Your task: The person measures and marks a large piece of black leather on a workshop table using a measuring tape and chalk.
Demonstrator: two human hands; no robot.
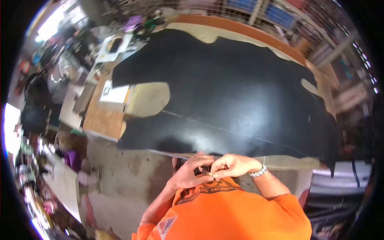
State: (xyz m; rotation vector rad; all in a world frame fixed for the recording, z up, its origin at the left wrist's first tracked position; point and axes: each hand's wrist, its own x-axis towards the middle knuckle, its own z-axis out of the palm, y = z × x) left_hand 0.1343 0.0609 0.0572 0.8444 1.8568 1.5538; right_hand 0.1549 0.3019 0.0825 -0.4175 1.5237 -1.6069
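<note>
Orange shirt [244, 214], "AMON" lettering [229, 188] below hands [232, 165]

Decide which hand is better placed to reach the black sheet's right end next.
Probably the right hand: it lies nearer that end of the black sheet, while the left hand would have to cross past it.

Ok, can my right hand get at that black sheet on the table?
Probably yes: your right hand is by the near edge of the black sheet, with nothing visible blocking it. It seems busy with your left hand, though, and may need freeing.
</note>
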